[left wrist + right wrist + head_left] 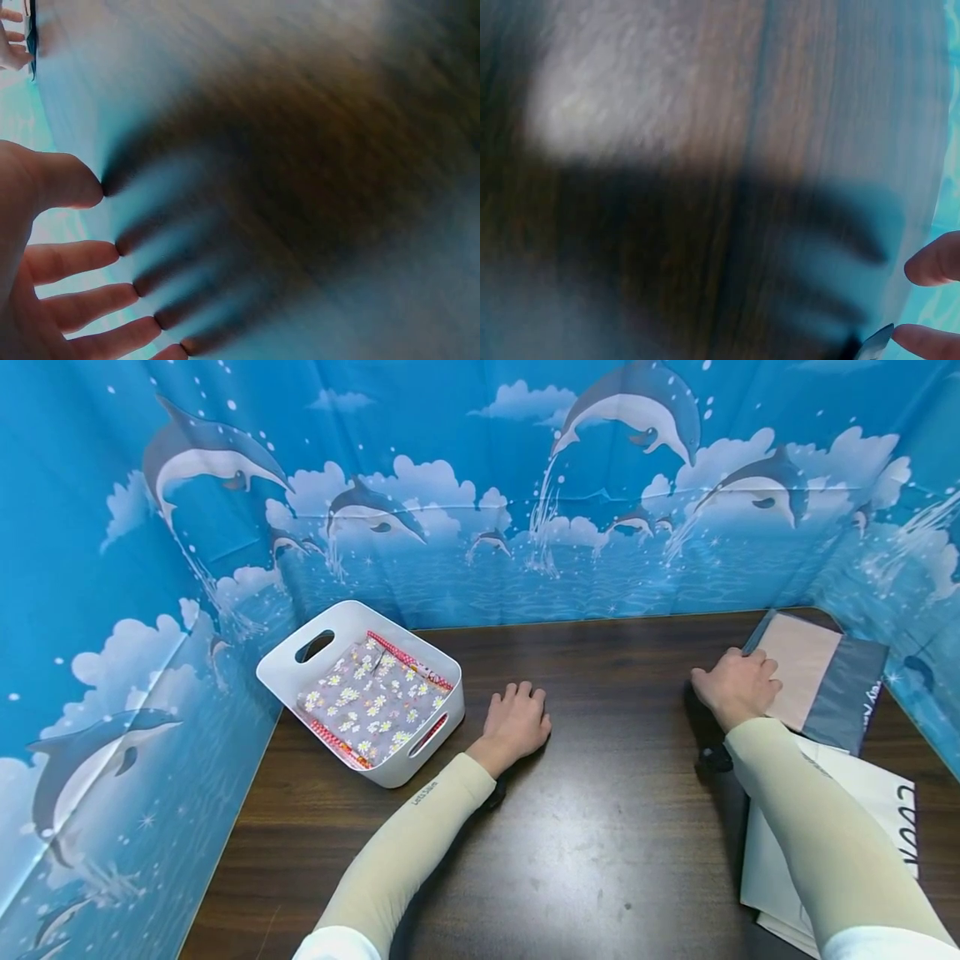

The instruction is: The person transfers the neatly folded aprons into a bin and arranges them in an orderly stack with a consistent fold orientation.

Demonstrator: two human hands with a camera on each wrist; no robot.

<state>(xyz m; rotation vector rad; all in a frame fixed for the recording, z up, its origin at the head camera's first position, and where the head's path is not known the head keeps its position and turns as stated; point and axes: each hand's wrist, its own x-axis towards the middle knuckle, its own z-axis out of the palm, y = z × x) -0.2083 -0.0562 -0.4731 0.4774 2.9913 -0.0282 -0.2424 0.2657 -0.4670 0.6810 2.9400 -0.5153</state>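
Observation:
My left hand (517,722) rests on the dark table right of a white basket (438,668), fingers spread and fingertips down on the wood. In the left wrist view the fingertips meet their own reflections, and nothing is under the palm. At the far right, my right hand (741,689) reaches to the near-left edge of a flat grey and pinkish-beige packet (802,660) with white lettering. In the right wrist view its thumb stays apart while a finger touches the packet's dark corner (875,343); the other fingers are out of frame.
Inside the basket lies a folded grey daisy-print cloth (375,702) with red trim. White flat sheets or bags (870,785) with black lettering lie under the right forearm. A blue dolphin-print curtain (465,460) borders the table (600,827) at the back and sides.

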